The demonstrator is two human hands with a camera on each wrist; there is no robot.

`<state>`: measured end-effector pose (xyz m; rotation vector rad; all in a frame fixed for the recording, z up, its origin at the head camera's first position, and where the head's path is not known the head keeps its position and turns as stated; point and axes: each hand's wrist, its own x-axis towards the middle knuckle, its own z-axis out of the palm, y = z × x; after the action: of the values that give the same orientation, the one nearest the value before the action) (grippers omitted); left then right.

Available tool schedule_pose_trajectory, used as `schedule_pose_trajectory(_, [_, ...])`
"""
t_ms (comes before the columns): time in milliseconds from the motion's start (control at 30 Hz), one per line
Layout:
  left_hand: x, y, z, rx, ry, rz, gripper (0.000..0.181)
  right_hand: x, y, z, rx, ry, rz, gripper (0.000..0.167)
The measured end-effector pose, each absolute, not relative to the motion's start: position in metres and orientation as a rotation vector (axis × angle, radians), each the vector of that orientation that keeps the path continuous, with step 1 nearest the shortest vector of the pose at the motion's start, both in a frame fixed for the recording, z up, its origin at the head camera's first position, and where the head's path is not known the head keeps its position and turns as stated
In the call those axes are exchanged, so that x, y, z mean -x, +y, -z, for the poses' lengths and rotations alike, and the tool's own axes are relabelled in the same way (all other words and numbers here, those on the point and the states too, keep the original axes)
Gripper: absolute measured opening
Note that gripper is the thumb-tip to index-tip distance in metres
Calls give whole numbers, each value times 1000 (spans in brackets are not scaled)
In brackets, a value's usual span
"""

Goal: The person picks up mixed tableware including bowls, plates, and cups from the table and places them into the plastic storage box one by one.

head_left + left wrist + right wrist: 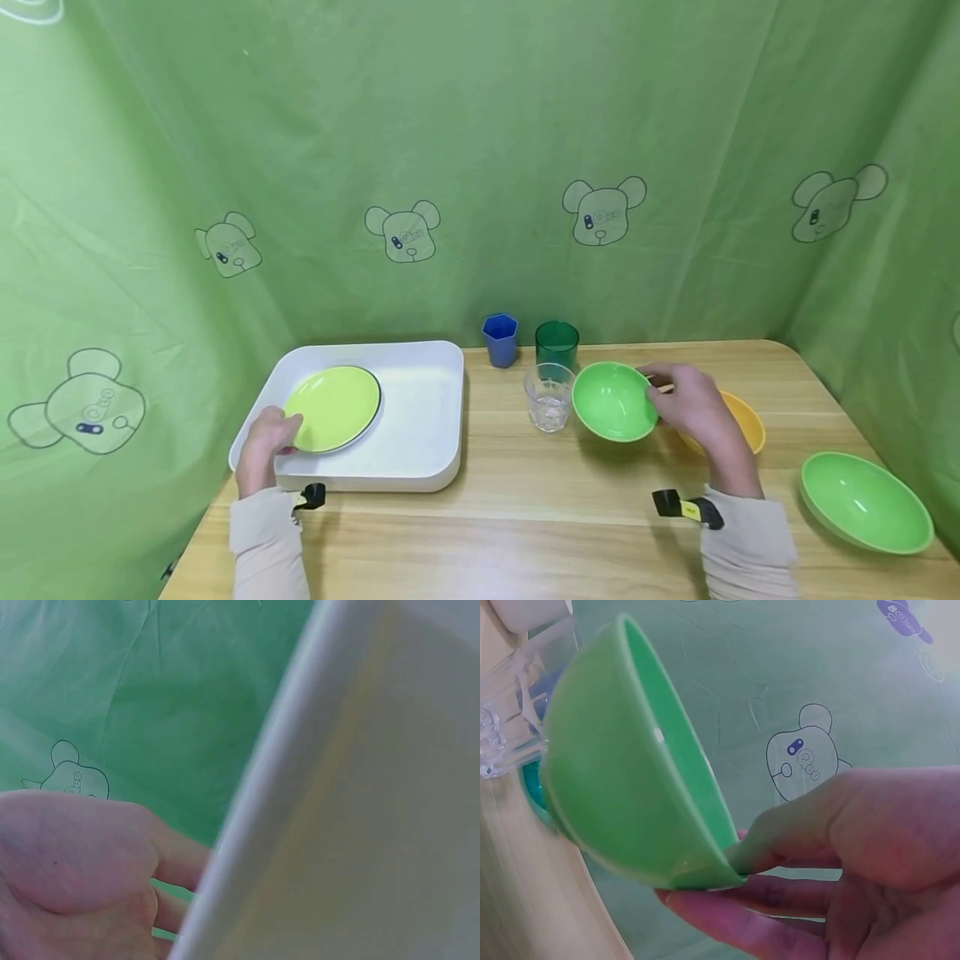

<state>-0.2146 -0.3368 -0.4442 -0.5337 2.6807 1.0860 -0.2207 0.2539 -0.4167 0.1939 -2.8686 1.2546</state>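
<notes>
My left hand (268, 440) pinches the near-left rim of a yellow-green plate (335, 408) with a dark edge, inside a white tray (427, 476). In the left wrist view a pale surface covers the right side and hides the fingertips of the left hand (90, 870). With thumb and fingers my right hand (693, 406) grips the right rim of a small green bowl (615, 402), tilted above the table. The right wrist view shows the right hand (855, 862) on the rim of the green bowl (622, 765). Beside that bowl stands a clear glass (549, 398).
A blue cup (501, 341) and a dark green cup (557, 343) stand at the table's back edge. An orange bowl (744, 421) sits partly behind my right hand; a larger green bowl (865, 502) is at the far right. Green curtains (480, 167) surround the wooden table (480, 542).
</notes>
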Motion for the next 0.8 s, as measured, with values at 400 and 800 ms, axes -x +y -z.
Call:
schedule_pose_trajectory(400, [223, -325, 441, 411, 2836, -903, 65, 220, 249, 415, -72, -2643, -1415, 41])
schedule_pose_trajectory(800, [235, -281, 440, 270, 3055, -1196, 52, 232, 244, 430, -49, -2504, -1450, 39])
